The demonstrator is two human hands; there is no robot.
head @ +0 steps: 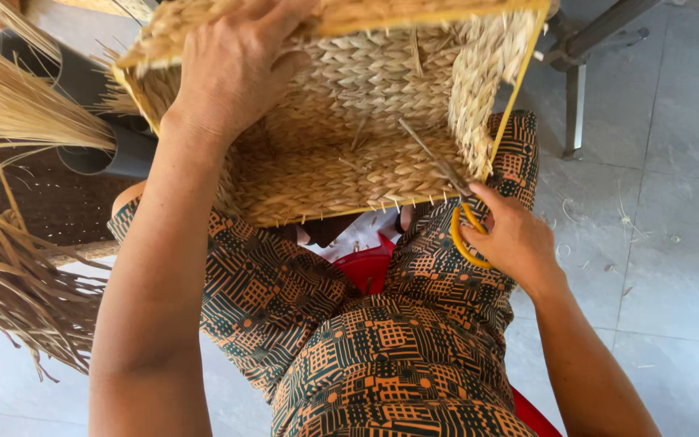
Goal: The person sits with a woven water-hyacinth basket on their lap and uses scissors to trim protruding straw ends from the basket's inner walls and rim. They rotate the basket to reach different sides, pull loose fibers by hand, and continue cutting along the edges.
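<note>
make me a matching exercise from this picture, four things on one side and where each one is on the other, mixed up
Things:
1. left hand
2. right hand
3. loose straw bundle
4. red stool

Places:
A. under the person's legs
B. at the left edge of the view
C. on the top rim of the woven basket
D. at the basket's lower right corner, holding yellow-handled scissors

Pairs: 1-C, 2-D, 3-B, 4-A
</note>
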